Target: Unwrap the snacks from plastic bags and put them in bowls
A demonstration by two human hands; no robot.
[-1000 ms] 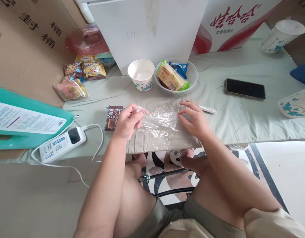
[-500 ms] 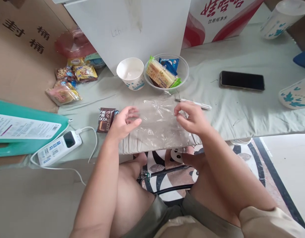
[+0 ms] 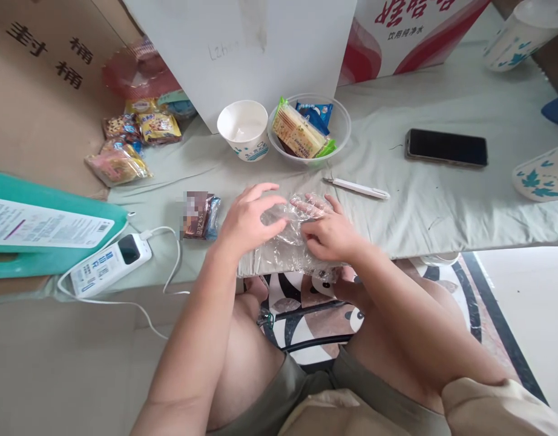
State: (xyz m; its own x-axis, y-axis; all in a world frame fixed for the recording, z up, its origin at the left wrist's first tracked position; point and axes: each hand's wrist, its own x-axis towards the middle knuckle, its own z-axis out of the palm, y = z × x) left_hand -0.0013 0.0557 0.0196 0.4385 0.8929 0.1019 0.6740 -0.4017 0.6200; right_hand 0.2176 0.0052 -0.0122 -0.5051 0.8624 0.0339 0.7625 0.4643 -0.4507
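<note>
I'm seeing left hand and right hand, fingers spread, pressing clear plastic film flat at table edge. Snack packet at nine o'clock, label blurred.

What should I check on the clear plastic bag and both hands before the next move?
1. Left hand on the clear plastic bag: ok, palm down on its left part.
2. Right hand on the bag: ok, its fingers lie on the right part, some seemingly under the film.
3. Bag lying flat: not ok, the film is crumpled between the hands.
4. Bag fully on the table: not ok, its near edge hangs over the table edge.
5. Cocoa snack packet clear of the bag: ok, it lies apart, left of the left hand.
6. White pen clear of the bag: ok, it lies apart, beyond the right hand.
</note>
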